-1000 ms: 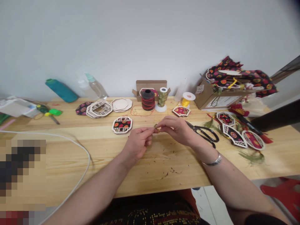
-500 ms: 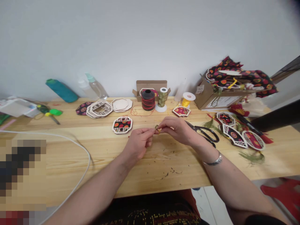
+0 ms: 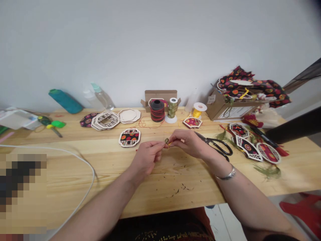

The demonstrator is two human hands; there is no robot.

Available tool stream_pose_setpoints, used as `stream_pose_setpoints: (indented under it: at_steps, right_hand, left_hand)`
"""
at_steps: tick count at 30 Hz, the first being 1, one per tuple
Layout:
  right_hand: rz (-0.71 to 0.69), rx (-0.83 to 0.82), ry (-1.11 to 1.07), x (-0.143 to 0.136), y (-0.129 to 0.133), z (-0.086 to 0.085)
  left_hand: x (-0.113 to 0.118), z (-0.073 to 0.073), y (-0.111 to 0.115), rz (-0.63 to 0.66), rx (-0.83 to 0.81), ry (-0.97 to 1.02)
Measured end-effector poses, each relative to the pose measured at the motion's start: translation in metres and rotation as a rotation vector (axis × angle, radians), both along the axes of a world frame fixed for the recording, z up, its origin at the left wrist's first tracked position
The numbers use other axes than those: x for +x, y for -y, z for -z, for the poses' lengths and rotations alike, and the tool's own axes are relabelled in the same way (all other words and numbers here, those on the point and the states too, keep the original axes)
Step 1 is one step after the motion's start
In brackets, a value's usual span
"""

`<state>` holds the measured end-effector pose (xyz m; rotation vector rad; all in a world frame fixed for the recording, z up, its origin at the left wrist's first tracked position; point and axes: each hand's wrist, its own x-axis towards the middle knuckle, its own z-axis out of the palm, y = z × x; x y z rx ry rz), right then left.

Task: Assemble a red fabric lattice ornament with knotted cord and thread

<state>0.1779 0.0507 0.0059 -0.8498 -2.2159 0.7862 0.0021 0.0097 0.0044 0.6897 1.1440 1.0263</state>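
Above the wooden table [image 3: 105, 174] my two hands meet fingertip to fingertip. My left hand [image 3: 149, 154] is closed in a pinch on a small bronze-coloured bead [image 3: 166, 141], perhaps a bell; its exact kind is too small to tell. Closed too, my right hand [image 3: 185, 142] pinches a thin yellow cord [image 3: 170, 144] beside the bead. Part of the cord is hidden by the fingers. Left of my hands lies a patterned fabric ornament [image 3: 129, 138] with a pale lattice frame. Black-handled scissors [image 3: 220, 147] lie partly behind my right wrist.
Behind stand a red thread spool [image 3: 157, 112], a green thread spool [image 3: 172, 108] and a yellow spool [image 3: 200, 107]. Lattice frames [image 3: 105, 120] lie left. At right are a cardboard box [image 3: 225, 108] and finished-looking ornaments [image 3: 248, 149]. A white cable [image 3: 85, 157] curves across the left.
The view has tipped slightly, so the table items sit a little lower. The bronze bead shows more clearly between my fingertips. Both hands keep their pinch.
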Motion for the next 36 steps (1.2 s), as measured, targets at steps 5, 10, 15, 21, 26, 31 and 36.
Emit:
stream_pose_setpoints:
  at_steps: [5,10,15,21,26,31,36]
  right_hand:
    - [-0.007,0.017,-0.006,0.0004,0.0,0.001]
    - [0.004,0.025,-0.008,0.0003,0.0002,-0.0003]
    - [0.037,-0.019,-0.009,-0.0003,0.0019,-0.0026]
    - [0.075,-0.046,0.008,-0.0009,0.0036,-0.0031]
    - [0.145,-0.073,-0.016,-0.0014,0.0019,0.001]
    - [0.198,-0.103,-0.04,-0.001,0.0,0.0022]
    - [0.22,-0.176,-0.051,-0.0012,0.0008,0.0013]
  left_hand:
    - [-0.0006,0.0017,-0.0016,0.0,0.003,-0.014]
    - [-0.0011,0.0018,-0.0021,0.005,0.005,-0.002]
    - [-0.0007,0.0002,-0.001,-0.004,0.015,0.0]
    - [-0.0014,-0.0001,-0.0011,-0.009,0.019,0.006]
    - [-0.0013,-0.0008,-0.0021,-0.024,0.016,0.016]
    - [-0.0018,-0.0007,-0.0019,-0.026,0.021,0.02]
    - [-0.002,-0.0014,-0.0016,-0.035,0.024,0.009]
